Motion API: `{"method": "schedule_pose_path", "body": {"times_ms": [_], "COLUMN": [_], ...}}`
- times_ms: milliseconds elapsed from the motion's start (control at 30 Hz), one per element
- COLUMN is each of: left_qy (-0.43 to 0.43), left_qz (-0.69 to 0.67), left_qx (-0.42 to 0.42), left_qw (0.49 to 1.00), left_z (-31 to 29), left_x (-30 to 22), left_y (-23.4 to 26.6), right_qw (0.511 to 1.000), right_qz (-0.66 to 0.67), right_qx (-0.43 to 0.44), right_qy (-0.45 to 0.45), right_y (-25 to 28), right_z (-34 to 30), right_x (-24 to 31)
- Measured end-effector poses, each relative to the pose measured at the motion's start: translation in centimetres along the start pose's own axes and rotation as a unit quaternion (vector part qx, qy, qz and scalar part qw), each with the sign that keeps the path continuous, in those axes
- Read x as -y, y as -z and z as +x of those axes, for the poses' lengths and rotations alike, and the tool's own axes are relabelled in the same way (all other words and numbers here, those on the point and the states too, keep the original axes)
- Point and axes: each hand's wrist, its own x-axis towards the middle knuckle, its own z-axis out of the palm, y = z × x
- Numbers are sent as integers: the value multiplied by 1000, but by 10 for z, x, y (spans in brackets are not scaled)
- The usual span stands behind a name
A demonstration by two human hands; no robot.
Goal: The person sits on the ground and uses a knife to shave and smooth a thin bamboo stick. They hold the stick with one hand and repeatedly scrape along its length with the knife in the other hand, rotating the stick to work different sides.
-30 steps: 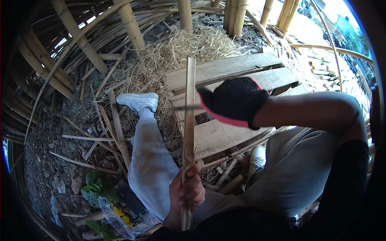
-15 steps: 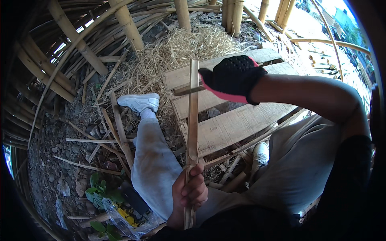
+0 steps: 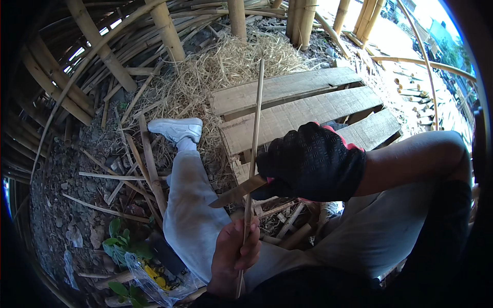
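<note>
The bare left hand [image 3: 235,255] is wrapped around the lower end of a thin bamboo strip [image 3: 254,149], fingers curled shut on it; the strip runs up and away from the lap, its tip over the straw [image 3: 231,64]. The right hand [image 3: 313,163], in a black glove with a red cuff, is clenched on the handle of a knife [image 3: 238,193]; the blade lies across the strip just above the left hand, edge against the bamboo, point toward the person's left. The person sits with the left leg stretched out, white shoe [image 3: 175,128] beside a pallet [image 3: 308,110] of weathered planks; split bamboo poles [image 3: 95,49] lean all round, and offcuts litter the dirt.

The risk, as I judge it, is the blade so near the ungloved fingers [image 3: 250,245]; if the knife catches on a node and then jumps downward, it goes toward them, and nothing guards that hand. The strip is slender and long; pressed hard it could bow or twist in the grip, and the edge would skate off sideways toward the thigh. A split running off-line would spoil the strip too; splinters from the raw edge could bite the bare palm.
</note>
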Motion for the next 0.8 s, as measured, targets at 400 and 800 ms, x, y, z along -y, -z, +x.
{"method": "schedule_pose_path", "body": {"times_ms": [400,800], "left_qy": [27,45], "left_qz": [-17,-112], "left_qx": [5,75], "left_qw": [999,990], "left_z": [5,12], "left_x": [3,11], "left_y": [1,7], "right_qw": [989,998], "right_qz": [-66,-26], "right_qx": [93,-37], "right_qy": [-93,47], "right_y": [1,-18], "right_z": [14,-1], "right_x": [-35,-7]}}
